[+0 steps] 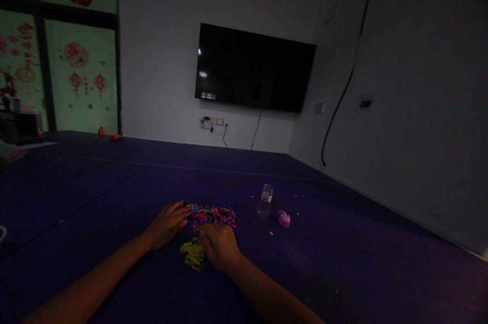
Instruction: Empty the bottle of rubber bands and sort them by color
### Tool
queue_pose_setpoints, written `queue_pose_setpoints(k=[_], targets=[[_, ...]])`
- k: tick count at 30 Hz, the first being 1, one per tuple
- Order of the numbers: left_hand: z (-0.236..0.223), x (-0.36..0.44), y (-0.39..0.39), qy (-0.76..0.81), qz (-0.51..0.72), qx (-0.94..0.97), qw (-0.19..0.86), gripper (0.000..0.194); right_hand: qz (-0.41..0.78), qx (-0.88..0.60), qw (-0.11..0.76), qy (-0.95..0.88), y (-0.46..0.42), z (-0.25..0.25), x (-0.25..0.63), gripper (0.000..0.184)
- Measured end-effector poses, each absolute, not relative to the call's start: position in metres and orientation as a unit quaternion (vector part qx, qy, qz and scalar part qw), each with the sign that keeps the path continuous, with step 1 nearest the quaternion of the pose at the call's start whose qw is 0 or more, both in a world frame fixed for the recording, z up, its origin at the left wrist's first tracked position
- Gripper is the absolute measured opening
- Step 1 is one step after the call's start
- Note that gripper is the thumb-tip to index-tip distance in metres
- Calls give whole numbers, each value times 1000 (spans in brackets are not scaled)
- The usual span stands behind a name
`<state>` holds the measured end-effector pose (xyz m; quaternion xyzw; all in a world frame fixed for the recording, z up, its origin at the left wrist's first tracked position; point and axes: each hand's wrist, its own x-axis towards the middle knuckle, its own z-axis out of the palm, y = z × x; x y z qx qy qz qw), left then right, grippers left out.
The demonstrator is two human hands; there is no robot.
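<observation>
- Over on the left, I see two small orange items [109,135] at the far edge of the purple surface [114,197].
- Here's my left hand [168,223], palm down, fingers extended and a little apart, their tips against the left end of the colourful pile; nothing is gripped.
- Just in front, on my side, a yellow-green bunch of small loops [193,254] lies on the surface, between my two hands.
- Now the colourful pile [215,215]: pink, blue, yellow and red loops, tangled in a band that runs beyond both hands.
- And my right hand [221,246], fingers curled under at the pile's near edge, right beside the yellow-green bunch; whether they pinch a loop, I can't tell from here.
- Moving right, a clear bottle [265,202] stands upright with a pale label.
- Just beside it, a small pink object [284,218], with white scraps [271,233] scattered near.
</observation>
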<state>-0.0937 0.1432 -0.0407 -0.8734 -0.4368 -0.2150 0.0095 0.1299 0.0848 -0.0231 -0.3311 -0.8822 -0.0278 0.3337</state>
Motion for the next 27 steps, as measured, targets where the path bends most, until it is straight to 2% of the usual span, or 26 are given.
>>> queue_pose_setpoints(k=[7, 18, 27], targets=[[-51, -100, 151, -405, -267, -875, 6, 39, -14, -422, 290, -859, 88, -20, 128, 26], [-51, -98, 156, -438, -224, -870, 19, 38, 3, -364, 280, -889, 84, -18, 129, 24], [-49, -99, 153, -409, -256, -874, 52, 38, -14, -350, 297, -888, 84, -18, 130, 25]])
